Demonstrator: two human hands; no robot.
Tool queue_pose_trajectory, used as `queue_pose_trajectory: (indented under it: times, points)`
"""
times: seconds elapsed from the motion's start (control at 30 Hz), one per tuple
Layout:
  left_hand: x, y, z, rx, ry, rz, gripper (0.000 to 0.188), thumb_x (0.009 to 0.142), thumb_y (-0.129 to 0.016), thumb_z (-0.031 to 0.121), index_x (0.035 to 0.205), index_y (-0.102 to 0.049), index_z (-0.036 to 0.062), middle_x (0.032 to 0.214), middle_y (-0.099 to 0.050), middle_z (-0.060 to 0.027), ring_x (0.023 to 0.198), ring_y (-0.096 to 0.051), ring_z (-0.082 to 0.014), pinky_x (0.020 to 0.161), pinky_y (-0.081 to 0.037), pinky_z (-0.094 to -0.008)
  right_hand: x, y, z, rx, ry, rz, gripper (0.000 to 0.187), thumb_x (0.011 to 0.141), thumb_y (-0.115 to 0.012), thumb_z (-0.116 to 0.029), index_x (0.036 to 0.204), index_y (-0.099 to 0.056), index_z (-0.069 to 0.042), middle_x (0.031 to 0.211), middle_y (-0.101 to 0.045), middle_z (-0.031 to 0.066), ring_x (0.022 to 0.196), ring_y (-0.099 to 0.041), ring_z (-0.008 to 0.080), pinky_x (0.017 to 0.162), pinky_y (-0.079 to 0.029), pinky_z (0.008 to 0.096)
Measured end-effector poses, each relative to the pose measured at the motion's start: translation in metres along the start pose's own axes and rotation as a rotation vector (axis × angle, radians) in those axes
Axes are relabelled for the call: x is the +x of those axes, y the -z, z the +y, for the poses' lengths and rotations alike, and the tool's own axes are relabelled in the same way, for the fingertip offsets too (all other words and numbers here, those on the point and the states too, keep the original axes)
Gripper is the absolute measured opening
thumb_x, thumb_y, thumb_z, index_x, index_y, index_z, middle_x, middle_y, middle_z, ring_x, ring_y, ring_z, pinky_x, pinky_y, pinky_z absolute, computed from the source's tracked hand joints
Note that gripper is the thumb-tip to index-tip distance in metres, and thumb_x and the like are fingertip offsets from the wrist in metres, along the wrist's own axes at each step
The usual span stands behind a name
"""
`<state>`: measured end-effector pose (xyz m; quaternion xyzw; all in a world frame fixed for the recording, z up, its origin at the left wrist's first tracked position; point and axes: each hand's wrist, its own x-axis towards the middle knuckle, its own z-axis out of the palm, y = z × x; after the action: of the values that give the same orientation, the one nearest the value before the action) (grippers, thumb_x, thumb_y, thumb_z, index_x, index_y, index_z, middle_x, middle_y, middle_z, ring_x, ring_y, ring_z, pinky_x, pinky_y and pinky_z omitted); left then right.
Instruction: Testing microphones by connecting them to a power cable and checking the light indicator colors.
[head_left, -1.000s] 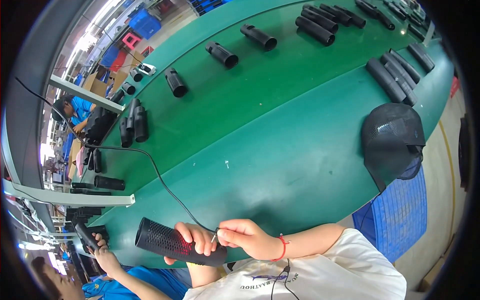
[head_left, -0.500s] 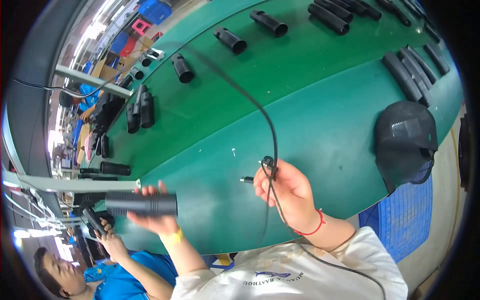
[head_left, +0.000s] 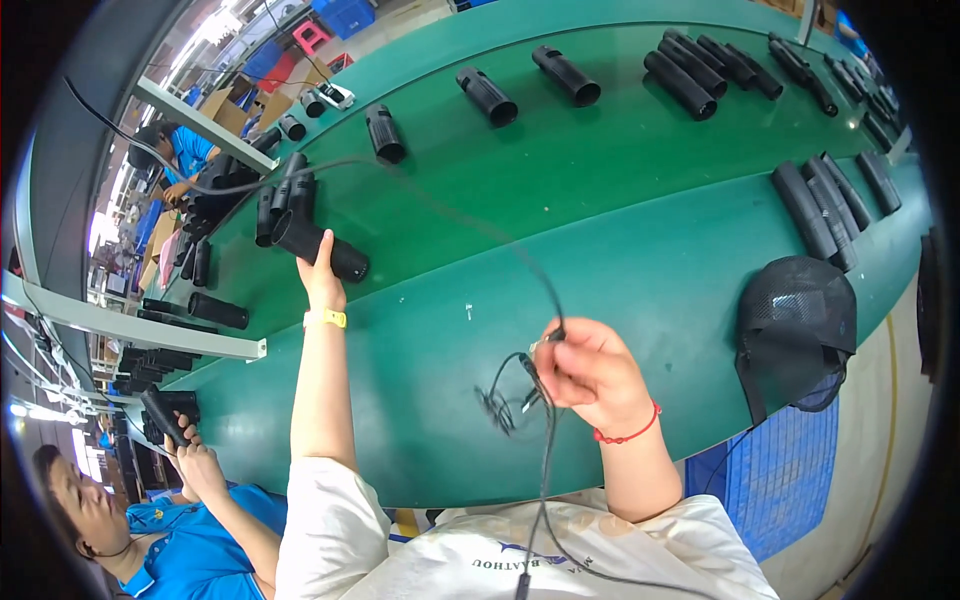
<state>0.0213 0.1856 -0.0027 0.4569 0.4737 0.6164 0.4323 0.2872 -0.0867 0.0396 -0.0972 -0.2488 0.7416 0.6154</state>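
My left hand (head_left: 321,280) reaches out over the far strip of the green bench, its fingers closed around a black tube-shaped housing (head_left: 348,261). The housing lies tilted beside several similar upright-leaning black tubes (head_left: 296,190); whether it touches the surface I cannot tell. Nearer to me, my right hand (head_left: 595,378) pinches a thin black cable (head_left: 548,440) just above the bench. From that hand, a blurred loop with small plugs (head_left: 497,408) dangles to the left. One stretch of cable arcs away toward the upper left, another runs down across my shirt.
Black tubes (head_left: 487,97) stand along the far green strip (head_left: 600,150), with more bundled at the right. A black mesh cap (head_left: 798,320) lies on the right bench edge, above a blue crate (head_left: 770,470). At left, a co-worker in blue (head_left: 205,530) holds a black part beside a metal shelf bar (head_left: 150,330).
My left hand has carried the black housing from the near left, up and away to the far strip. My right hand has moved slightly right with the cable, and the plugs swing loose.
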Motion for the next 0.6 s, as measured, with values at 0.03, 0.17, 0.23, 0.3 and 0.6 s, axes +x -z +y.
queue_pose_trajectory:
  times: [0.03,0.17,0.23,0.3,0.6]
  points:
    - [0.002,0.002,-0.005,0.055,-0.035,0.039,0.04,0.074,-0.068,0.017,0.104,-0.047,0.0003,0.094,-0.055,-0.0099,0.079,-0.053,-0.0163,0.073,-0.043,-0.0266,0.001,0.001,-0.001,0.157,0.024,0.015,0.017,0.088,-0.046,-0.013,0.093,-0.057,0.0,0.078,-0.058,0.0075,0.049,-0.039,0.0059,0.044,-0.029,0.0174]
    - [0.003,0.002,-0.009,0.155,-0.084,0.055,0.046,0.073,-0.069,0.018,0.107,-0.045,-0.0008,0.097,-0.053,-0.0113,0.082,-0.053,-0.0179,0.075,-0.043,-0.0272,0.01,-0.008,0.0,-0.021,0.13,0.28,0.02,0.089,-0.045,-0.016,0.096,-0.057,0.0,0.079,-0.058,0.0095,0.048,-0.037,0.0055,0.042,-0.026,0.0171]
    - [0.001,0.002,-0.011,0.228,-0.12,0.064,0.049,0.072,-0.07,0.018,0.109,-0.043,-0.0015,0.1,-0.052,-0.0122,0.084,-0.053,-0.0189,0.076,-0.043,-0.0276,0.013,-0.01,0.003,-0.081,0.168,0.364,0.022,0.09,-0.044,-0.017,0.097,-0.056,0.0,0.08,-0.058,0.0102,0.047,-0.037,0.0053,0.041,-0.026,0.017]
    - [0.0,0.005,-0.012,0.304,-0.157,0.07,0.053,0.071,-0.071,0.018,0.11,-0.042,-0.0022,0.102,-0.052,-0.0131,0.085,-0.053,-0.02,0.077,-0.043,-0.028,0.016,-0.007,0.01,-0.117,0.176,0.39,0.022,0.09,-0.044,-0.017,0.098,-0.056,0.0,0.083,-0.058,0.0112,0.046,-0.036,0.005,0.04,-0.025,0.0166]
    - [-0.017,-0.005,-0.002,0.453,-0.464,0.24,0.068,0.071,-0.069,0.02,0.122,-0.03,-0.0021,0.12,-0.039,-0.0177,0.106,-0.045,-0.0288,0.089,-0.037,-0.0343,0.015,-0.009,0.02,-0.141,0.141,0.369,0.024,0.091,-0.042,-0.017,0.1,-0.055,0.0,0.087,-0.058,0.0136,0.045,-0.035,0.0054,0.04,-0.024,0.0162]
